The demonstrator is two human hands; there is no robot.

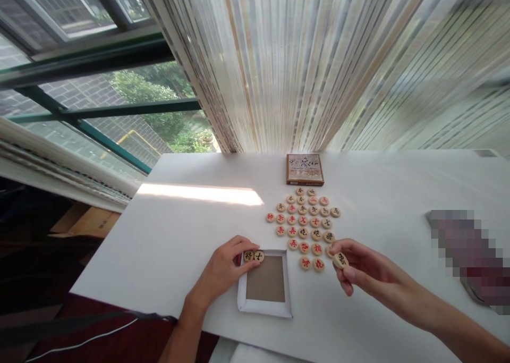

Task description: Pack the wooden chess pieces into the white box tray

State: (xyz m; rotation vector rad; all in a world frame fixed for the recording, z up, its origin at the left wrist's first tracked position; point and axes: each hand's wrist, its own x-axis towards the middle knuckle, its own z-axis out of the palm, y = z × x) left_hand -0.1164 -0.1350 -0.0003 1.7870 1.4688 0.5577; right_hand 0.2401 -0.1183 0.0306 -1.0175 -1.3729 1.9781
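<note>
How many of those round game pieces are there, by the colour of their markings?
Red-marked pieces: 15
Black-marked pieces: 16, counting one in the right hand and two at the left hand
Partly hidden piece, marking not visible: 1
Total: 32

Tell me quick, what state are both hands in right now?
Left hand: curled around two chess pieces at the shallow box corner; firm grip can't be told.
Right hand: closed, pinching one chess piece between thumb and fingers.
</note>
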